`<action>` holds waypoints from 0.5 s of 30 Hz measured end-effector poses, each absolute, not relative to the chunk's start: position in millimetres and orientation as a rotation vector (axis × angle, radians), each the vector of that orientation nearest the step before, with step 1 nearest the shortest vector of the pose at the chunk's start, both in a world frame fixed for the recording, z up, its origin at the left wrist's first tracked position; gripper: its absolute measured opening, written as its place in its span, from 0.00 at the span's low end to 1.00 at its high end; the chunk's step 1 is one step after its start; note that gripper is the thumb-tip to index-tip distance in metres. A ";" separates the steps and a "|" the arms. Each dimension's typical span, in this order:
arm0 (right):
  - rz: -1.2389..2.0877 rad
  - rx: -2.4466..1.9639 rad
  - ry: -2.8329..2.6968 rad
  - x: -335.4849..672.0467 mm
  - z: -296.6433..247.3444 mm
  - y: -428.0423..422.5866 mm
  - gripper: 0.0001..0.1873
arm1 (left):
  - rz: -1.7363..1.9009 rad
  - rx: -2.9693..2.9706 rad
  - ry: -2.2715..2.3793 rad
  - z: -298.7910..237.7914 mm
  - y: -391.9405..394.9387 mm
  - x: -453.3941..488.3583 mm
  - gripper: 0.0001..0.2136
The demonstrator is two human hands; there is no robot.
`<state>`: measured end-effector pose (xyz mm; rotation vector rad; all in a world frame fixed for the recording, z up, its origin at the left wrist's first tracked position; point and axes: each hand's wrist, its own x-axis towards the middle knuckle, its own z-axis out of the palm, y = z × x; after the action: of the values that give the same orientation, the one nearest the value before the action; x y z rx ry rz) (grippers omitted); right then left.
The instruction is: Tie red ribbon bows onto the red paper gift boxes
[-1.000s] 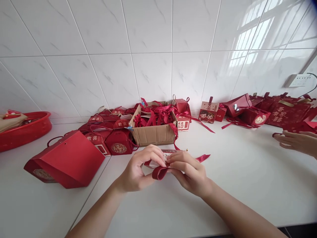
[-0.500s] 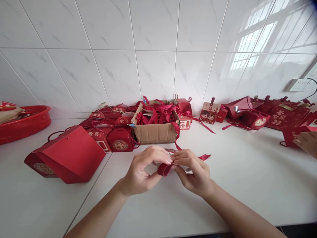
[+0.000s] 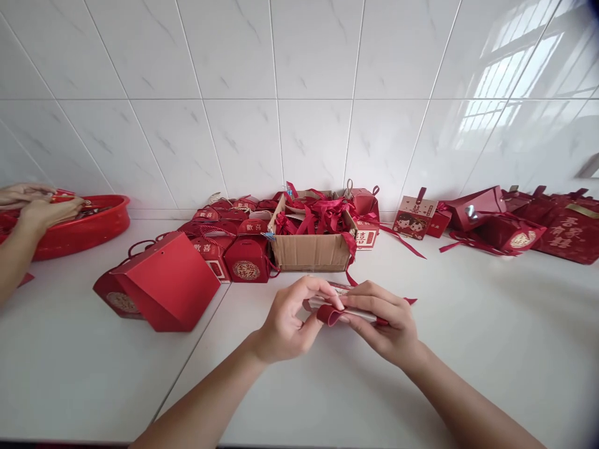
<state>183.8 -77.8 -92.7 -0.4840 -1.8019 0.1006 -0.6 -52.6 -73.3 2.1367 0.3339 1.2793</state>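
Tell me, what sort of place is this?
It looks like an indoor work corner, maybe in a kitchen or small workroom, though I can't be sure. There's a shiny tiled wall, a long white worktop, and a carton of red ribbons.

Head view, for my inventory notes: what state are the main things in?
Red ribbon: looped between the left hand and right hand
Pale carton: partly hidden; open or shut unclear
Cardboard box: open, heaped with loose ribbons
Red basin: open, partly hidden
Couple-printed gift box: upright
Medallion gift box beside cardboard box: upright, seemingly shut
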 end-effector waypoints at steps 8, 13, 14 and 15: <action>0.014 -0.512 -1.896 189.2 -95.0 -72.1 0.20 | 1.288 2.110 0.375 -71.2 -51.7 -0.6 0.12; 0.028 -0.546 -1.883 188.0 -94.4 -73.0 0.15 | 1.274 2.109 0.370 -68.6 -52.9 0.3 0.12; 0.030 -0.558 -1.876 187.6 -94.6 -73.6 0.15 | 1.277 2.110 0.366 -68.5 -53.1 0.6 0.12; 0.035 -0.571 -1.866 187.2 -94.8 -74.1 0.14 | 1.282 2.116 0.365 -68.5 -53.2 0.8 0.12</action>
<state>187.2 -74.1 -94.8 -0.5706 -1.8665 0.0354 0.8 -53.2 -68.5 2.1157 0.3652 1.2816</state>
